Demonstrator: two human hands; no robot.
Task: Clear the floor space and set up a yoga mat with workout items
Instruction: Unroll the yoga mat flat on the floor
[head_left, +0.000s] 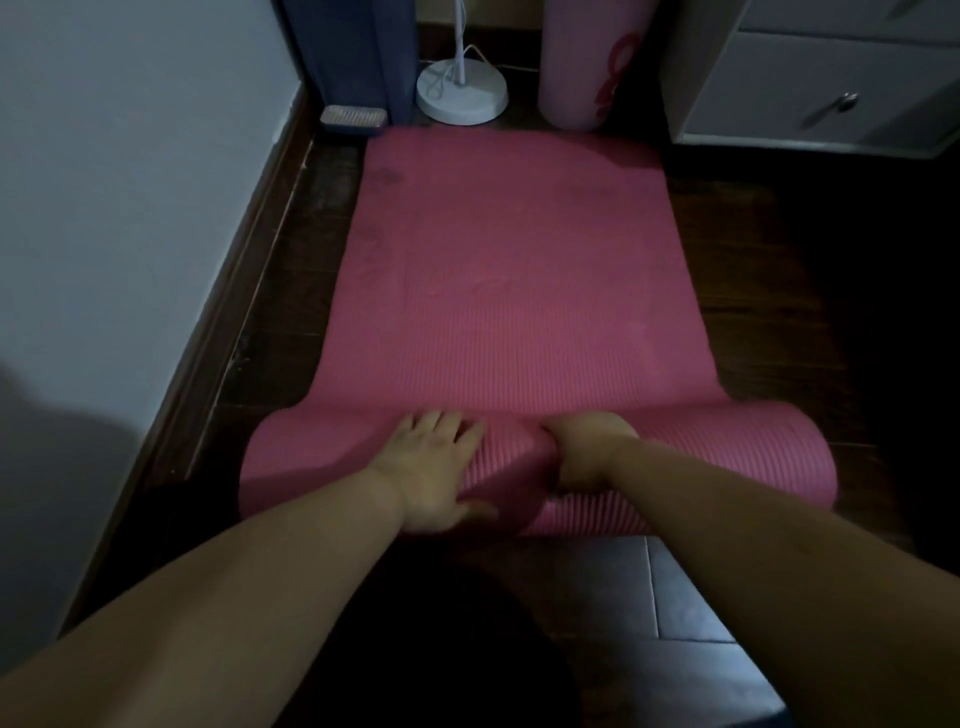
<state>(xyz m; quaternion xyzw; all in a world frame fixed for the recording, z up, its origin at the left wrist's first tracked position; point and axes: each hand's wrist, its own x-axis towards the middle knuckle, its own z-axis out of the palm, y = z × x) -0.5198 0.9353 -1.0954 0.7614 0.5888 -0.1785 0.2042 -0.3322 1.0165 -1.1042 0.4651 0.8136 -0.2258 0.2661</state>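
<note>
Now | left hand (434, 470) spread flat on yoga mat (514, 291) roll | right hand (584, 452) curled, gripping it

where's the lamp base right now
In the head view the white lamp base sits on the floor at top centre, just past the mat's far edge, between the blue curtain and the pink roll.

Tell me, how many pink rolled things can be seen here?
2. One is the still-rolled end of the yoga mat near the camera, under the left hand and right hand. The other, a pale pink roll, stands upright beyond the mat's far edge.
</note>
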